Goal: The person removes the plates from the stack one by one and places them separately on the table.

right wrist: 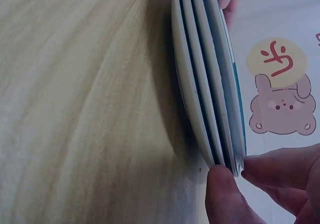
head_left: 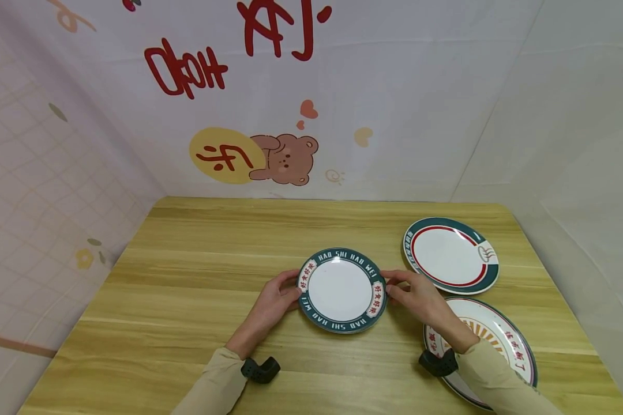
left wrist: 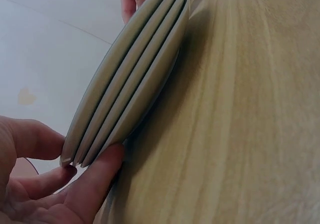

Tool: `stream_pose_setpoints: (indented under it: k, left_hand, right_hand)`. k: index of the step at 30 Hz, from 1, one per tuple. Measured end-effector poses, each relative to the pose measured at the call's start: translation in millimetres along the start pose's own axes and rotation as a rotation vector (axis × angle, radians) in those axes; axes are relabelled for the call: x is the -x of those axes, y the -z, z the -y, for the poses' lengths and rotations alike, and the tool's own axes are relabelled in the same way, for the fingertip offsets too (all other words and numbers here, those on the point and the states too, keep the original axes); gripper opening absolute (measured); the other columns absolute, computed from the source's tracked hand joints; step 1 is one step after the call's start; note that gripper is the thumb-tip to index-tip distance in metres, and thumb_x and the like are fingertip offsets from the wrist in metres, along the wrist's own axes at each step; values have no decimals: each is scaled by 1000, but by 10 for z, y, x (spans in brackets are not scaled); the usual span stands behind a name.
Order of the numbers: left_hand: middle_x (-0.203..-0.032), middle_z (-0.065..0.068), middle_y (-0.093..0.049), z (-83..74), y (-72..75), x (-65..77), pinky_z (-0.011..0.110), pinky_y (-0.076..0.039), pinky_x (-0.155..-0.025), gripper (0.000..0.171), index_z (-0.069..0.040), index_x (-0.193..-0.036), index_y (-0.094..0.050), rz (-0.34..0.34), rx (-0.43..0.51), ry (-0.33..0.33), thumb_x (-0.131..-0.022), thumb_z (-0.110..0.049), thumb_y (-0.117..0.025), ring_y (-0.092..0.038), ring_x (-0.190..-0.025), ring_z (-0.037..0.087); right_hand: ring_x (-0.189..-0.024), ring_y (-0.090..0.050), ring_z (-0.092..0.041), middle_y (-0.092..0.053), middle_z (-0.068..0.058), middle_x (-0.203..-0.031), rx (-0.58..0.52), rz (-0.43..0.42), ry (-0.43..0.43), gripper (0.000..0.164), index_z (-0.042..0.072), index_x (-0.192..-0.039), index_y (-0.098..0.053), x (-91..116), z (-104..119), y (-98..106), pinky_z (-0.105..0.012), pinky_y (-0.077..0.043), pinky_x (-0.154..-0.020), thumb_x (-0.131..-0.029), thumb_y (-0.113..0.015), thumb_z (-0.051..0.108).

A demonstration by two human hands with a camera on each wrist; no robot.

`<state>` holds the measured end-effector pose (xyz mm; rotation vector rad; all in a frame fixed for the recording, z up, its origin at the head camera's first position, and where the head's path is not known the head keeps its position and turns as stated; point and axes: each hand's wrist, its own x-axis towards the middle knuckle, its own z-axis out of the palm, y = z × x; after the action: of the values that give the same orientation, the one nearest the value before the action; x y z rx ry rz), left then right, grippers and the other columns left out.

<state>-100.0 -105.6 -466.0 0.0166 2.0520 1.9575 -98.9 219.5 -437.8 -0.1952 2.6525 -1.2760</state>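
A stack of several plates (head_left: 340, 291) is in the middle of the table, the top one white with a dark green rim and lettering. The wrist views show the edges of the stacked plates (left wrist: 125, 79) lying close together. My left hand (head_left: 274, 302) grips the left edge, thumb and fingers on opposite faces of the stack. On the opposite edge, my right hand (head_left: 415, 297) pinches the rims; its fingertips (right wrist: 222, 184) show in the right wrist view. Whether the lowest plate touches the table I cannot tell.
To the right on the wooden table (head_left: 187, 300) lies an oval plate (head_left: 446, 253) with a green and red rim. Nearer me, a larger plate (head_left: 519, 360) with an orange ray pattern lies partly under my right forearm. A printed cloth wall (head_left: 394, 75) stands behind the table.
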Motion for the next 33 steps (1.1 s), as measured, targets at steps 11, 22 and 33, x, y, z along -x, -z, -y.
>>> stream_pose_setpoints:
  k: [11,22,33]
  left_hand:
    - [-142,28,-55,-15,11,16,39,-61,-91,47,5,-148,-43,-16,24,1,-102,3,-51,-64,-118,34]
    - [-134,21,-59,-78,64,52,37,-64,-80,47,0,-145,-49,-37,-92,10,-100,-2,-60,-65,-107,27]
    - [-122,22,-64,-97,115,61,41,-64,-80,47,3,-143,-51,-58,-61,9,-97,0,-62,-68,-97,26]
  right_hand:
    - [-101,-67,-29,-68,-15,-119,31,31,-2,47,9,-145,-59,-31,-30,-21,-33,-60,-81,-99,-67,11]
    - [-109,-65,-33,-64,-24,-128,-78,94,-41,56,1,-152,-48,-72,-2,-12,-38,-63,-86,-100,-65,11]
    - [-101,-68,-28,-57,-29,-132,-205,159,-101,57,-4,-153,-43,-98,28,-20,-41,-64,-82,-101,-63,7]
